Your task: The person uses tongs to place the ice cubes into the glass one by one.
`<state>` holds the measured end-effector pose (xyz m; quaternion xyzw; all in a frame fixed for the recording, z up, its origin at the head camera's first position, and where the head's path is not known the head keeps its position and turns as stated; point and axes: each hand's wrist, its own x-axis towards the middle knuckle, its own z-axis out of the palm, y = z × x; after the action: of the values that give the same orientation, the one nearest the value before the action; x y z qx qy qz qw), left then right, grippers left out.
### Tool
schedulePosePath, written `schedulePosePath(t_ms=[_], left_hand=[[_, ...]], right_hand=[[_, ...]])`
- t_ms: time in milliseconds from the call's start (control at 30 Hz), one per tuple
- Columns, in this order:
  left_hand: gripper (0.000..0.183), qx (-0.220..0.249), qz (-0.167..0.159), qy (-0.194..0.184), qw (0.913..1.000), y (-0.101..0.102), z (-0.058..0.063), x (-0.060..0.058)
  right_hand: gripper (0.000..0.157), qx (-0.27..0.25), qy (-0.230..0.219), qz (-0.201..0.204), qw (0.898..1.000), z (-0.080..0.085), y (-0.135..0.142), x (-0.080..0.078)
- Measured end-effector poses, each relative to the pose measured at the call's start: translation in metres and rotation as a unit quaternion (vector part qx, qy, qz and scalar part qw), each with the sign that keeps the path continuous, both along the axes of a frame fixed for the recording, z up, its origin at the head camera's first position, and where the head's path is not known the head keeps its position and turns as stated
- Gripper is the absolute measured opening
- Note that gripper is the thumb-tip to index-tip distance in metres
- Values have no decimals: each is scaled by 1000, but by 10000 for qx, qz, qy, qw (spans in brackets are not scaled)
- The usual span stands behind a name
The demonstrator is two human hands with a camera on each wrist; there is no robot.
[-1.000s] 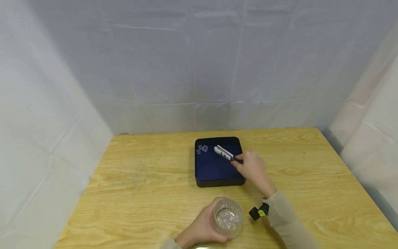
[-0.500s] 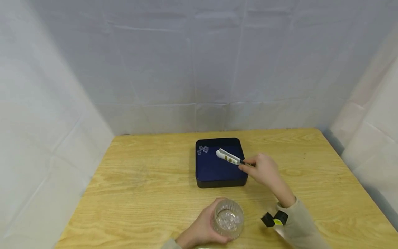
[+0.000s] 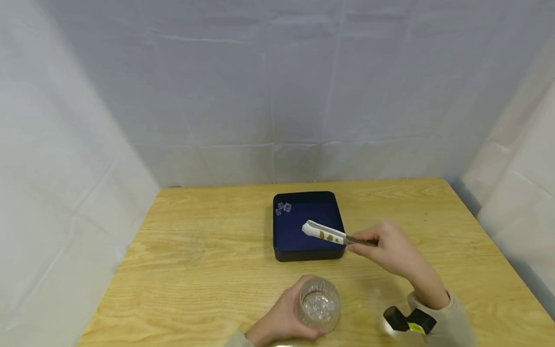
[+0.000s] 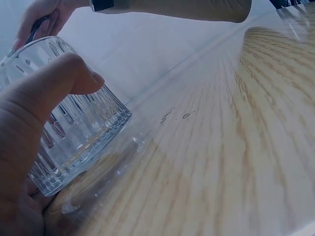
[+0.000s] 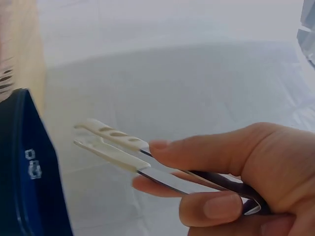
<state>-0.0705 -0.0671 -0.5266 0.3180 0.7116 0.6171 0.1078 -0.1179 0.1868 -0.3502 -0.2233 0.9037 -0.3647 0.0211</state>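
Note:
My left hand (image 3: 282, 313) grips a ribbed clear glass (image 3: 318, 304) from its left side; it stands on the table near the front edge. Several clear ice-like cubes (image 3: 320, 306) lie in its bottom. In the left wrist view the thumb (image 4: 59, 81) crosses the glass wall. My right hand (image 3: 390, 248) pinches a pair of tongs (image 3: 325, 233) with white tips and metal arms. The tips are over the near part of a dark blue tray (image 3: 303, 255). They stand slightly apart in the right wrist view; I cannot tell whether a clear cube sits between them.
A few clear cubes (image 3: 283, 208) lie in the tray's far left corner. The wooden table (image 3: 195, 270) is bounded by white cloth (image 3: 269, 96) at the back and sides. A black wrist camera (image 3: 409, 320) sticks out from the right sleeve (image 3: 451, 320).
My right hand has drawn the tongs back toward me and to the right, from the tray's middle to its near side. The left hand and the glass have stayed in place.

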Motion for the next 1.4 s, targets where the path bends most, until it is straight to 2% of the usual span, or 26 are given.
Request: schedulePosePath(t_ms=[300,567,867,1133,1400], left_hand=[[92,-75,54,-30,10000,0,0,1],[91,-38,28,141,9999,0,-1,0],[95,-116,34,29,9999,0,1,0],[95,-136,11,64,9999,0,3,0],[92,-117,-21,39,9999,-1,3,0]], right_hand=[[11,-292,14,670,9973,19,16,24],[13,-314,-55,1284,9912,24,28,37],[15,-137,-497,1521,9870,23,36,44],[15,-126,-304,1903,9812,21,37,44],[14,-82,-84,1965,9804,18,35,44]])
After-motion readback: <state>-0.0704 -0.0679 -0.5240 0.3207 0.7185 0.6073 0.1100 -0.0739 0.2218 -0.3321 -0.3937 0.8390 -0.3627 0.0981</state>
